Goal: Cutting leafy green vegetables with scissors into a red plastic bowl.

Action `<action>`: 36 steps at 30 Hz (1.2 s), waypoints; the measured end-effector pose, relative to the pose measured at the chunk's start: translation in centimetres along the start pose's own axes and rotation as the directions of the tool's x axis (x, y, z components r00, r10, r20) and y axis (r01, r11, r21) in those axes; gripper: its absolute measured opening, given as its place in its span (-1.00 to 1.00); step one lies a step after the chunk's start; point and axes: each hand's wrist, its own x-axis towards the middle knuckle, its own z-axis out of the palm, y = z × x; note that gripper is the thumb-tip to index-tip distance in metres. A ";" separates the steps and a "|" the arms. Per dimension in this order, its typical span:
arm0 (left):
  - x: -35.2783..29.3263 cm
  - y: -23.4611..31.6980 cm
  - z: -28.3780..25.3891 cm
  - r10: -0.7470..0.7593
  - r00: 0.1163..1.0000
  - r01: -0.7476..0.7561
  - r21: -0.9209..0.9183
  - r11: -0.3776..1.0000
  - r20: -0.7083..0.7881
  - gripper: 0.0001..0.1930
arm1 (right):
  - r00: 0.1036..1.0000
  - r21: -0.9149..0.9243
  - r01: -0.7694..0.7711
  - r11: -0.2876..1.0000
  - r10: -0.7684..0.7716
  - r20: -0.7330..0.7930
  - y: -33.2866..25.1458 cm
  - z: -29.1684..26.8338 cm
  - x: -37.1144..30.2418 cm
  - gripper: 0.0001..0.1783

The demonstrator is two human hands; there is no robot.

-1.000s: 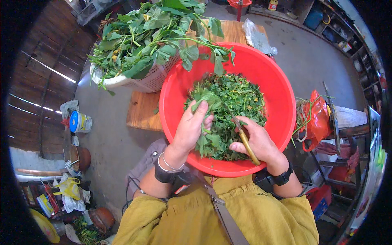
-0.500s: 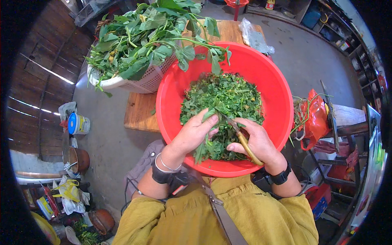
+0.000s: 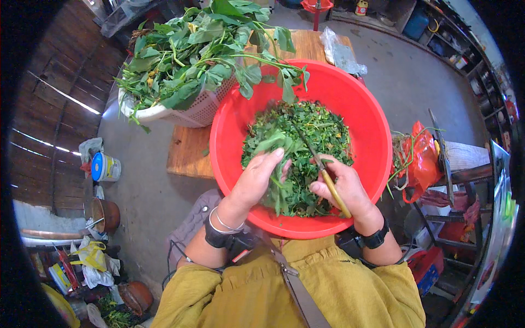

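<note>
One bunch of green leaves [image 3: 276, 183] is over the near side of the red basin [image 3: 361, 109], and your left hand [image 3: 257, 177] is closed around it. Your right hand [image 3: 342, 188] grips a yellow-handled knife [image 3: 322, 169], its blade touching the bunch above the chopped greens [image 3: 317, 128]. Behind the basin, a white basket [image 3: 194, 115] of leafy stems [image 3: 191, 49] stands on a wooden table [image 3: 188, 156].

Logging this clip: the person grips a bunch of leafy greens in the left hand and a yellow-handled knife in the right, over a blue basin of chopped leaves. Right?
Not quite: the basin is red, not blue, as the head view shows. The rest stands: the left hand grips the bunch of leafy greens, and the right hand holds the yellow-handled knife over the chopped leaves.
</note>
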 end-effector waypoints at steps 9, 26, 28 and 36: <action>0.0 0.1 0.9 0.131 0.986 -0.123 0.084 0.989 -0.098 -0.73 | 0.986 -0.195 0.154 0.969 -0.140 0.086 0.2 -0.1 0.1 -0.20; 0.1 0.0 0.7 0.094 0.995 -0.079 0.397 0.914 -0.018 -0.73 | 0.999 -0.298 0.029 0.954 -0.022 0.024 -0.5 0.1 -0.2 -0.40; 0.3 -0.5 1.0 0.223 0.974 -0.200 0.316 0.927 -0.037 -0.67 | 1.000 -0.247 -0.007 0.969 0.011 0.014 -0.6 0.2 -0.1 -0.42; 0.6 -0.4 1.0 0.263 0.956 -0.240 0.166 0.956 -0.129 -0.61 | 1.000 -0.166 0.023 0.986 -0.021 0.010 -0.1 0.2 0.1 -0.30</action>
